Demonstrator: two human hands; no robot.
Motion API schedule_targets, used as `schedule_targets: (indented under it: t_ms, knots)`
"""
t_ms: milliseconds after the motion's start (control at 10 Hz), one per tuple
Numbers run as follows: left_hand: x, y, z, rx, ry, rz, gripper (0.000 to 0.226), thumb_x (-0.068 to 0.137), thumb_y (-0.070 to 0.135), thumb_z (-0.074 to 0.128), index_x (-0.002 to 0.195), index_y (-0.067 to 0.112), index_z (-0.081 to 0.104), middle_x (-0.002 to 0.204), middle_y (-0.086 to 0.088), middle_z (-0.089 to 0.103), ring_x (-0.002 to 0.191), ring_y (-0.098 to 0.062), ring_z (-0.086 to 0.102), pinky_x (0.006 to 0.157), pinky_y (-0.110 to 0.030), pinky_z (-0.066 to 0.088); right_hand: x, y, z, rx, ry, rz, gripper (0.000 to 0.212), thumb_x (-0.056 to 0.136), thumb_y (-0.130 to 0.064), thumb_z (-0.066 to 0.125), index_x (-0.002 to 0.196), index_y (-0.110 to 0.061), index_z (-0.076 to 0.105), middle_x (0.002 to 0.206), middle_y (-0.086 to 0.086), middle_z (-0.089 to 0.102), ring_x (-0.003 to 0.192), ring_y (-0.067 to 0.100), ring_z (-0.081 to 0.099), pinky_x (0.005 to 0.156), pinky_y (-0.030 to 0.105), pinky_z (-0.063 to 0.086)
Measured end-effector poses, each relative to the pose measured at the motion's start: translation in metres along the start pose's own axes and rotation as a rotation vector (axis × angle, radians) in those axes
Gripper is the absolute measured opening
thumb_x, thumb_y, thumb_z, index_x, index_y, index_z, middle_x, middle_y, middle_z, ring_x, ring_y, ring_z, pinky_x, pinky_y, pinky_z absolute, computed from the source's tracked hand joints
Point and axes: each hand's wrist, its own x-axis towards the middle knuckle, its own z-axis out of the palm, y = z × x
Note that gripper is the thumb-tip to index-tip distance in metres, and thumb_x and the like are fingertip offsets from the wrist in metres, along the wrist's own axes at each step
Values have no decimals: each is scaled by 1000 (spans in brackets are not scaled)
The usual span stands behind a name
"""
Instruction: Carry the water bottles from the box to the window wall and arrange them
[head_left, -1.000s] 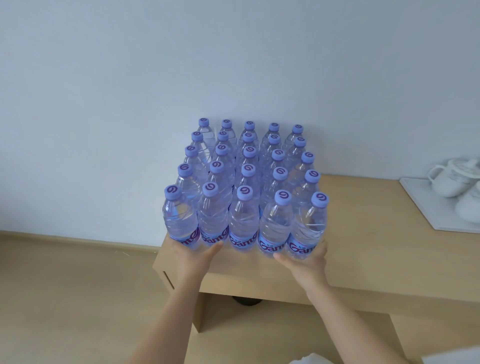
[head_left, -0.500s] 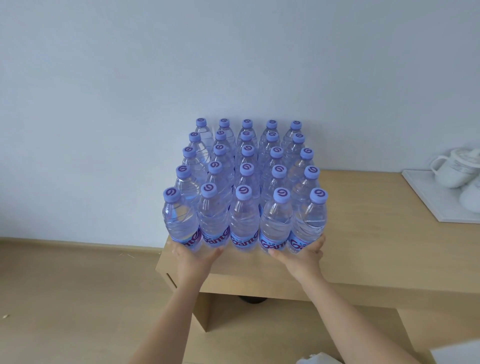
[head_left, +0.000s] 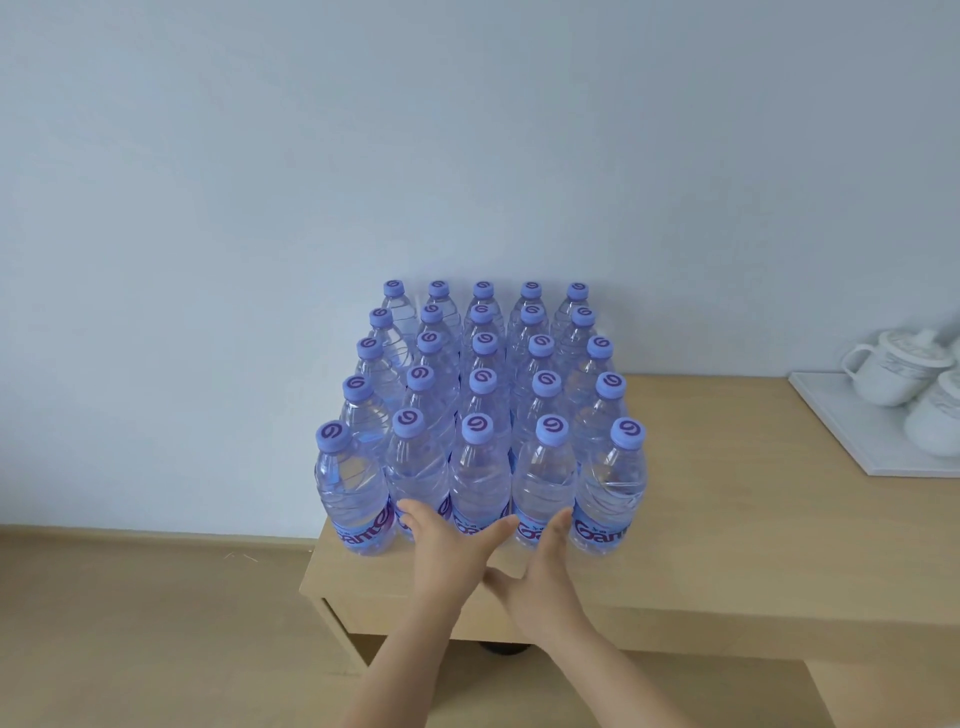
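Note:
Several clear water bottles with purple caps stand upright in a tight block of rows on the left end of a light wooden table, backed against the pale wall. My left hand lies flat with straight fingers against the bases of the front row's middle bottles. My right hand sits just beside it, fingers straight, its fingertips touching the base of the bottle second from the right. Neither hand grips a bottle. No box is in view.
A white tray carrying white lidded cups sits at the table's far right. The bare wall rises directly behind the bottles. Wooden floor lies to the left, and the table's left edge is close to the leftmost bottles.
Both hands have moved inward from the outer corners of the front row to its middle, and now lie close together. The bottles stay in place.

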Motion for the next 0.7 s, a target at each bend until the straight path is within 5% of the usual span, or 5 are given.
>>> schedule_targets:
  t_ms: [200, 400, 500, 600, 700]
  knots:
    - [-5, -1, -3, 29, -8, 34, 135, 69, 33, 83, 143, 5, -27, 160, -9, -4, 147, -21, -3, 118, -45, 15, -2, 2, -1, -56, -27, 1, 122, 81, -36, 70, 110, -31, -48, 148, -4, -37, 142, 11, -20, 118, 32, 6]
    - [-9, 3, -18, 156, -70, 29, 126, 75, 29, 79, 144, 4, -23, 159, -10, 7, 146, -27, 9, 116, -46, 21, -4, -6, -17, -145, -57, 71, 111, 86, -28, 61, 136, -15, -37, 154, -1, -27, 145, 15, 2, 109, 24, 19]
    - [-7, 6, -28, 267, -104, 4, 108, 80, 29, 73, 147, 3, -8, 152, -13, 25, 135, -31, 33, 106, -43, 36, -12, -19, -32, -182, -54, 49, 100, 86, -33, 61, 148, -13, -13, 158, 0, 3, 142, 21, 22, 109, 30, 29]
    - [-16, 9, -33, 468, -150, 34, 88, 80, 32, 68, 145, 4, 15, 145, -14, 35, 126, -33, 42, 101, -46, 42, -27, -33, -52, -229, -35, -47, 70, 83, -33, 64, 141, -15, 29, 140, 2, 39, 129, 22, 41, 104, 37, 38]
    - [-36, 16, -37, 630, -151, 94, 73, 80, 34, 66, 138, 7, 29, 134, -13, 44, 122, -32, 45, 99, -46, 43, -44, -39, -71, -287, -1, -136, 50, 83, -30, 63, 128, -20, 44, 128, 1, 51, 115, 19, 51, 98, 40, 44]
